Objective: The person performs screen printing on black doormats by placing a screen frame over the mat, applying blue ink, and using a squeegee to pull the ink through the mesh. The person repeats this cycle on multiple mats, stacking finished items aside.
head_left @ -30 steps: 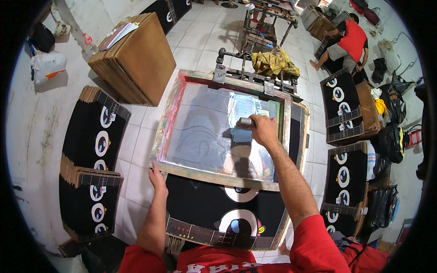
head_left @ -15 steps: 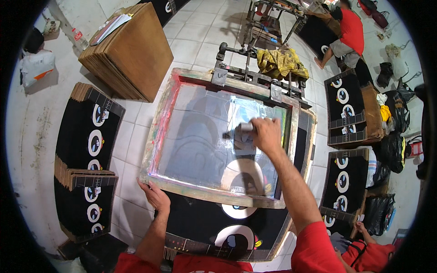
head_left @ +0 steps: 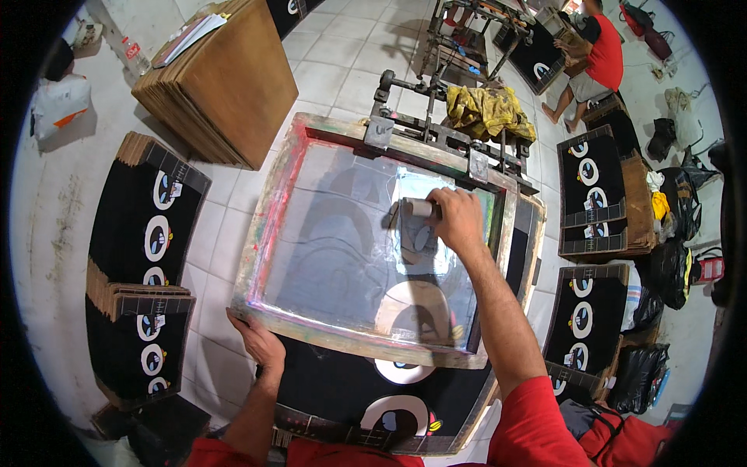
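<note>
A wooden-framed printing screen (head_left: pixel 264 194) with translucent mesh lies over a black printed panel (head_left: pixel 327 381) bearing white eye shapes. My left hand (head_left: pixel 261 345) grips the screen's near left corner, its fingers partly hidden under the wood. On the right half of the mesh, my right hand (head_left: pixel 459 220) is closed round a small squeegee (head_left: pixel 419 207) with a grey handle. Its lower edge is in shadow, so I cannot tell whether it touches the mesh. Two metal clamps, the left one (head_left: pixel 379 133) and the right one (head_left: pixel 477 165), hold the frame's far side.
Behind the screen stands a metal rack (head_left: pixel 428 117) draped with a stained yellow cloth (head_left: pixel 489 111). Brown boards (head_left: pixel 233 78) are stacked far left. Printed black panels lean at left (head_left: pixel 144 226) and right (head_left: pixel 587 311). A person in red (head_left: pixel 603 50) works at far right; another red sleeve (head_left: pixel 622 440) shows near right.
My right hand and the squeegee have shifted slightly up the mesh. My left hand keeps its corner grip. The far person has turned toward a panel, and the near-right person's hand has left view.
</note>
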### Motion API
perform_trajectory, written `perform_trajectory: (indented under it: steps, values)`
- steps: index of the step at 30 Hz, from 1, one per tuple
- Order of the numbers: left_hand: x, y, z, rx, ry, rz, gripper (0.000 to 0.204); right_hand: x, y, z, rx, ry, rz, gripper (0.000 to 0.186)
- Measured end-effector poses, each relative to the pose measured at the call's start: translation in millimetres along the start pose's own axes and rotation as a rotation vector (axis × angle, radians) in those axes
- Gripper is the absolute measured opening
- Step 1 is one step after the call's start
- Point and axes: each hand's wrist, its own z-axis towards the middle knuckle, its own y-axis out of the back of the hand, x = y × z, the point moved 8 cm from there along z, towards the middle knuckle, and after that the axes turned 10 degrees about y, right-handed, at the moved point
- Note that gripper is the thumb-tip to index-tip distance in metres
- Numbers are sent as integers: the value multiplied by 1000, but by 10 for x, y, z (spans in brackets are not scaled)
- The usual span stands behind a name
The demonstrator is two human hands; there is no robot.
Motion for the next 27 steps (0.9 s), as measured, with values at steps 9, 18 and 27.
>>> perform_trajectory:
  steps: [9, 18, 27]
  values:
    - [-60, 18, -21, 48, 52, -14, 70, -251, -59, 538, -256, 46, -42, 28]
    - [-83, 21, -9, -8, -26, 10, 68, 392, 40, -718, -14, 29, 13, 27]
    - [-28, -6, -5, 43, 59, -4, 67, -232, 24, 480, -269, 25, -4, 30]
